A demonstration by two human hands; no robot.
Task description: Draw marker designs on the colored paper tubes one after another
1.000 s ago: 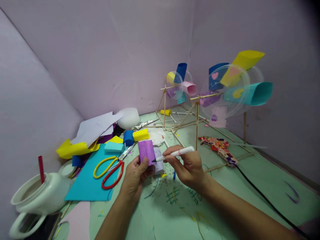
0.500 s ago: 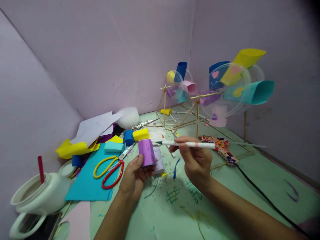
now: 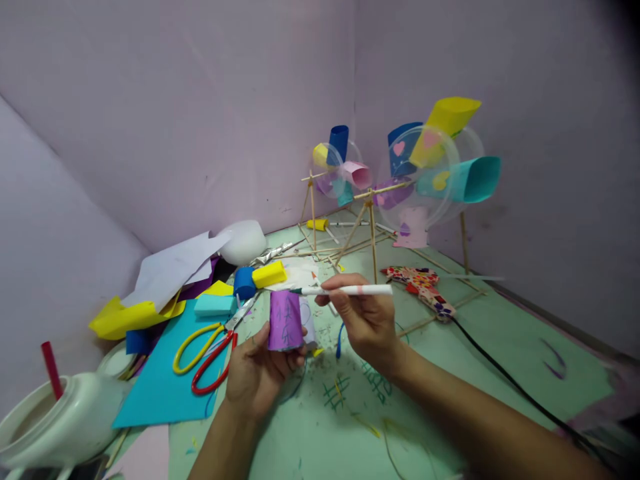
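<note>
My left hand (image 3: 253, 373) is closed around the base of a purple paper roll (image 3: 285, 321), held upright over the green table (image 3: 450, 373). Dark marks show on the roll's front. My right hand (image 3: 363, 317) pinches a white marker pen (image 3: 345, 291), held level with its tip pointing left, just above the top of the roll. A pale lilac paper roll (image 3: 307, 323) lies right behind the purple one.
Yellow and red scissors (image 3: 207, 350) lie on a blue sheet (image 3: 165, 387) to the left. Two paper windmills on sticks (image 3: 430, 160) stand at the back. A patterned glue gun (image 3: 425, 287) with a black cable lies right. A white jug (image 3: 55, 420) sits at lower left.
My right hand lifted the pen off the purple roll and turned it level. My left hand turned the roll more upright. The view shifted, so everything slid left.
</note>
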